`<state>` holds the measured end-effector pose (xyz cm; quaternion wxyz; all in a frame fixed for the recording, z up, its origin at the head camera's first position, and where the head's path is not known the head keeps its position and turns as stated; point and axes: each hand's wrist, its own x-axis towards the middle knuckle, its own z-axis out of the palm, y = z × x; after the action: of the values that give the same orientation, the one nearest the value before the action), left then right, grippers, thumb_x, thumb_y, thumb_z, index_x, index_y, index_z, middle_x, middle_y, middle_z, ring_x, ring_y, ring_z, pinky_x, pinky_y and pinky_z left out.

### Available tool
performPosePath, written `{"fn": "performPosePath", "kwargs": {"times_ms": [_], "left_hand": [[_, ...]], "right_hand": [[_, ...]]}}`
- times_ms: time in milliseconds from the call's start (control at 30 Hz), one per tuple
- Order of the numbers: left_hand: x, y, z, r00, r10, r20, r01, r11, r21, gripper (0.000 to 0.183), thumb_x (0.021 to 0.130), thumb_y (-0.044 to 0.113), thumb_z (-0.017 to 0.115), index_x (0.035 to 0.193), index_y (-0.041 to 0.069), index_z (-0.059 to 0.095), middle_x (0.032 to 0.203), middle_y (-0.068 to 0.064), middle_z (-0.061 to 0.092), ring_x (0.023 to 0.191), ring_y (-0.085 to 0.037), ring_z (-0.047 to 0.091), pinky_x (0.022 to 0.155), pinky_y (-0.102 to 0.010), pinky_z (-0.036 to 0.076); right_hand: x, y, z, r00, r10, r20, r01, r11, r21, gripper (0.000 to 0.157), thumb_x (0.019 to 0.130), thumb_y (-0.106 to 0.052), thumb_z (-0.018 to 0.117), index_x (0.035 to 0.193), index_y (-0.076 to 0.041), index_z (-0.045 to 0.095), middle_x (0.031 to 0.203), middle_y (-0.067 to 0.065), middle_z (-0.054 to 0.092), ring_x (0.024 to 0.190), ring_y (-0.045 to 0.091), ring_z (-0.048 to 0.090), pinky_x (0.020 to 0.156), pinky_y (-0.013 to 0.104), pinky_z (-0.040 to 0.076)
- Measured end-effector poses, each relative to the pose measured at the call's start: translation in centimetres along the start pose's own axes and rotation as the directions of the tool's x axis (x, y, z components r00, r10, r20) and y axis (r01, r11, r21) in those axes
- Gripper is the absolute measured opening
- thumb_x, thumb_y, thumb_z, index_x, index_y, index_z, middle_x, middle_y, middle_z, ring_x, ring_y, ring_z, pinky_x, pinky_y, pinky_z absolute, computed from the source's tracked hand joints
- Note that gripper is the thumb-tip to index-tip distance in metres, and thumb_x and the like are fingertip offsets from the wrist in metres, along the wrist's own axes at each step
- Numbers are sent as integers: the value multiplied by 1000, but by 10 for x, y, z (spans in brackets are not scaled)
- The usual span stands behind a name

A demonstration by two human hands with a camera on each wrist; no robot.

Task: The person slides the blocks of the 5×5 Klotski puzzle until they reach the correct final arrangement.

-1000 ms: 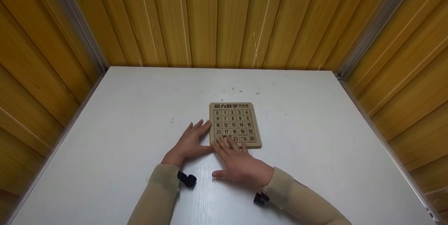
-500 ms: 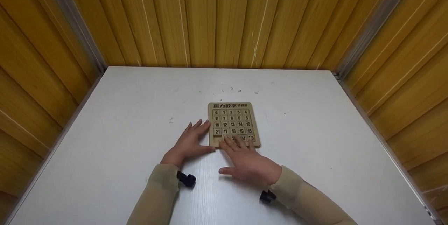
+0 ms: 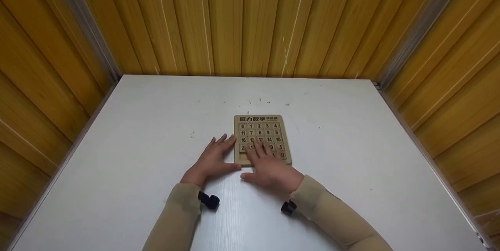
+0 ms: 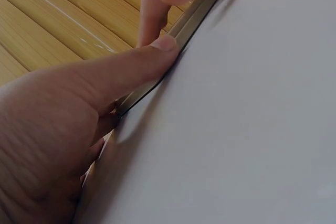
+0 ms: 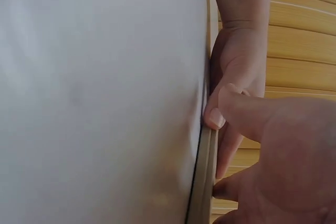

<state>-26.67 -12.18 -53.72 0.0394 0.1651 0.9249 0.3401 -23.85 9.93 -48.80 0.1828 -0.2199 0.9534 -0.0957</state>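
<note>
A wooden number slide puzzle point(image 3: 258, 118) lies flat on the white table, its numbered tiles in rows with a bare slot at the lower left. My left hand point(image 3: 213, 161) steadies that near left corner, fingers along the left side and thumb on the front edge. In the left wrist view the left thumb point(image 4: 142, 66) presses the puzzle's edge point(image 4: 195, 22). My right hand point(image 3: 271, 173) rests over the lower rows with spread fingers on the tiles, hiding several numbers. The right wrist view shows the right thumb point(image 5: 244, 111) off the puzzle, near the left thumb.
The white table point(image 3: 332, 134) extends around the puzzle, with small dark marks point(image 3: 268, 102) beyond it. Yellow wood-look panels point(image 3: 242, 20) enclose the back and both sides. Each sleeve cuff carries a small black device point(image 3: 211, 201).
The right hand first slid right along the bottom row, baring the lower left slot. It then moved up and slightly left over the higher rows. The left hand stays at the corner.
</note>
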Motion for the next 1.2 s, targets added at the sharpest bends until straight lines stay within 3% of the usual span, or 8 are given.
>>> {"fn": "performPosePath", "kwargs": {"times_ms": [233, 467, 633, 900, 1200], "left_hand": [[-1, 0, 1, 1000, 9, 2, -9, 1000, 1, 100, 79, 47, 85, 161, 20, 35, 168, -2, 33, 161, -30, 18, 134, -51, 6], [-1, 1, 0, 1000, 4, 0, -4, 1000, 3, 100, 79, 46, 86, 161, 20, 35, 168, -3, 34, 161, -30, 18, 135, -50, 6], [0, 0, 2, 1000, 3, -6, -3, 1000, 8, 100, 79, 49, 85, 161, 19, 37, 167, -3, 37, 161, -27, 21, 135, -48, 7], [0, 0, 2, 1000, 16, -5, -16, 1000, 14, 103, 80, 65, 78, 161, 19, 34, 167, -2, 36, 161, -26, 20, 135, -48, 6], [-1, -2, 0, 1000, 12, -2, -12, 1000, -3, 101, 79, 48, 85, 161, 19, 35, 168, -4, 34, 161, -30, 19, 135, -49, 6]], "right_hand": [[-11, 0, 8, 1000, -26, -10, 25, 999, -33, 98, 95, -68, 56, 167, -24, 7, 174, 10, -11, 160, 41, -10, 127, 72, 4], [-18, -5, -2, 1000, -11, 23, 12, 999, -46, 92, 96, -69, 52, 167, -26, 11, 174, 7, -13, 161, 37, -12, 126, 71, 1], [-3, -2, -11, 1000, 9, -22, -9, 1000, 6, 91, 96, -71, 48, 167, -26, 12, 174, 7, -11, 161, 39, -10, 127, 70, -4], [20, 8, -11, 998, 19, -53, -17, 999, 30, 96, 92, -79, 46, 166, -29, 13, 173, 13, -11, 160, 43, -8, 125, 72, -5], [6, 7, -3, 999, -15, -45, 15, 1000, -3, 87, 97, -71, 49, 166, -30, 15, 174, 8, -13, 160, 40, -11, 126, 72, -2]]}}
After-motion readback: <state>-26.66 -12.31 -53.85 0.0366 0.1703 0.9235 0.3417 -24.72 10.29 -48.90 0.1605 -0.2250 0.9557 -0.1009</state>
